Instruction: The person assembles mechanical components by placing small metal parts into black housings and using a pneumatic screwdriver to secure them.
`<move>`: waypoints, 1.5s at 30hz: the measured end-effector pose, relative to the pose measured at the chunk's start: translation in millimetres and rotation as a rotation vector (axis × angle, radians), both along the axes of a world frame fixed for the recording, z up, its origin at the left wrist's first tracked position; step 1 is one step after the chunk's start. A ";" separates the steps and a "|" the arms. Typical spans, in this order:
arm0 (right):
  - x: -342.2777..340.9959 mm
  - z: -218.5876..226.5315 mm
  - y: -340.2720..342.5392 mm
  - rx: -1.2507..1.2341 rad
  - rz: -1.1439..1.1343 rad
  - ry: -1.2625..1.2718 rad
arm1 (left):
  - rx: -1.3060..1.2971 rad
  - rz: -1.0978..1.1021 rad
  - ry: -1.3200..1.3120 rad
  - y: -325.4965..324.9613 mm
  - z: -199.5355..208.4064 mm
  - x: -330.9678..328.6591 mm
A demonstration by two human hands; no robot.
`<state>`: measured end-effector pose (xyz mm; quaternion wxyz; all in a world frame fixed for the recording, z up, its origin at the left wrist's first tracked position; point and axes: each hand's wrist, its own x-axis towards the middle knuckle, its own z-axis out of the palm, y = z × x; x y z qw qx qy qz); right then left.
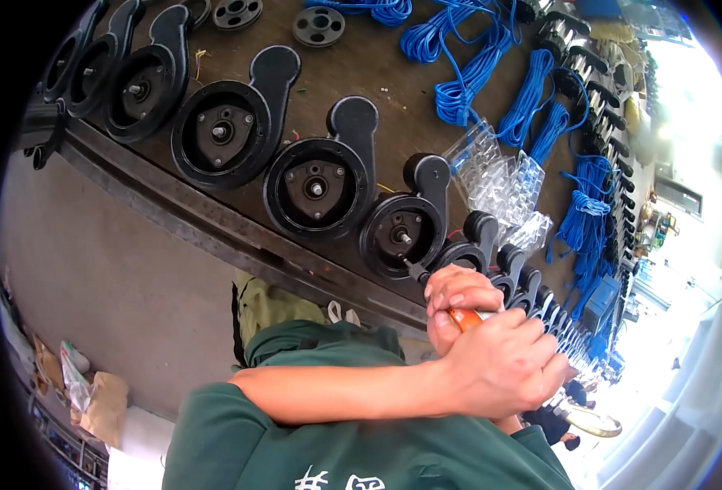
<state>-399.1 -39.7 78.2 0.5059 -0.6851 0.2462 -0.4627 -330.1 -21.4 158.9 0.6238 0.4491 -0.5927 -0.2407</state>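
Both my hands are closed around an orange powered screwdriver. My left hand grips its rear part, with the left forearm crossing in front of my body. My right hand wraps the front part, near the dark nose. The thin bit points into a round black housing and reaches the lower edge of the plate inside; whether it sits on a screw is too small to tell. A metal shaft stands up from the middle of that plate. My fingers hide most of the screwdriver's body.
Similar black housings line the bench edge on both sides. Behind them lie clear plastic trays, bundled blue cables and round dark discs. A yellowish hose curves at lower right. People are visible farther down the bench.
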 end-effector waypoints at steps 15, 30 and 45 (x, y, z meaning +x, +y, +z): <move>-3.9 48.4 17.0 0.086 -0.041 -0.097 | -0.145 -0.169 -0.174 20.2 33.5 18.3; -150.4 -37.1 212.2 0.099 -1.037 -0.713 | -0.301 -1.316 -0.265 112.8 -25.4 -153.1; -687.3 -123.0 375.1 -0.527 -1.902 -0.890 | 0.045 -1.167 -0.624 10.1 -246.5 -731.2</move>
